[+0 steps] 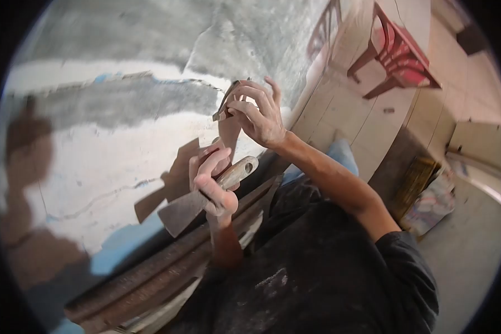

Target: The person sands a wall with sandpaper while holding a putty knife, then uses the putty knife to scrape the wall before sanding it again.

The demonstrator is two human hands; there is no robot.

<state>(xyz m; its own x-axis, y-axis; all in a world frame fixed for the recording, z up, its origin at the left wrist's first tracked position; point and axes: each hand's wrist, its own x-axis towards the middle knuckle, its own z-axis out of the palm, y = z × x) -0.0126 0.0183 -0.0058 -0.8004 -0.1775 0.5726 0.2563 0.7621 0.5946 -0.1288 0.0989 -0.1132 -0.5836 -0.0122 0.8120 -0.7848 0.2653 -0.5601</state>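
Observation:
My left hand [214, 192] is closed around a putty knife [181, 213]; its wide blade points down-left and the pale handle, with a hole in its end, sticks out to the right. A small reddish piece shows at the fingers of the same hand; what it is I cannot make out. Above and to the right, close to the wall [122, 133], my right hand [261, 114] has its fingers bent around a thin brownish, dark-edged piece [224, 106], possibly folded sheet. The wall surface is patched grey and white, with a rough crack line and some blue paint.
Long brown metal-like bars [150, 278] lie along the wall's foot. A red plastic chair [401, 53] stands on the tiled floor [331, 111] at the upper right. A yellow crate [414, 183] and a patterned bundle [433, 205] are at the right. Shadows fall on the wall.

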